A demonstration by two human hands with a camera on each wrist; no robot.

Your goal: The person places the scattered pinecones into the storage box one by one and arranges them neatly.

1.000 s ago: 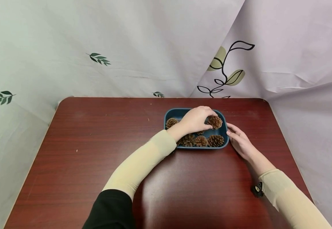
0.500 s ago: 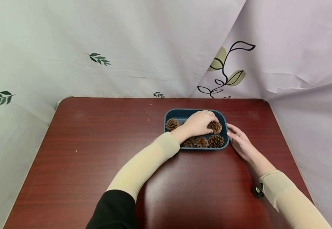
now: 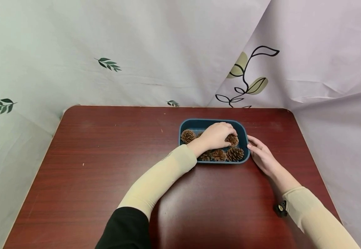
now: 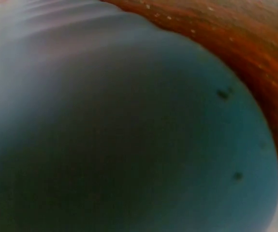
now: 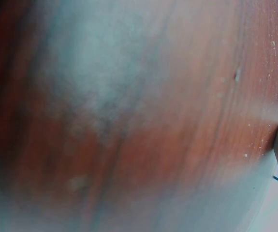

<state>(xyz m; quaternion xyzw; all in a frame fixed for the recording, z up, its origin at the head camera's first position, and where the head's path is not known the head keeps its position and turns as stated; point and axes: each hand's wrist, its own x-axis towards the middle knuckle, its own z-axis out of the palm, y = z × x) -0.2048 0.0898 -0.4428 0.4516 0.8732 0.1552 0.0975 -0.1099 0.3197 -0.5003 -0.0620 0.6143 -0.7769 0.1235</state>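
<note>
A dark blue rectangular tray [image 3: 211, 162] with several brown pine cones in it stands toward the back of the table. My left hand [image 3: 217, 135] reaches into it from the left and grips a pine cone [image 3: 232, 140] between thumb and fingers, in the right half. Just in front of that lies another pine cone [image 3: 235, 154]; one more pine cone [image 3: 188, 136] sits at the left end. The hand and wrist hide part of the contents. At the tray's right end, the extended fingers of my right hand [image 3: 262, 155] rest against the outer wall.
The reddish-brown wooden table [image 3: 99, 166] carries the tray, and pale cloth [image 3: 143, 52] with leaf prints hangs behind it. A small black object [image 3: 281, 209] is at the right cuff. A blurred blue-grey surface [image 4: 129, 135] fills most of the left wrist view.
My left hand has come down and slightly toward me with the pine cone, deeper into the tray. My right hand has stayed at the tray's right end.
</note>
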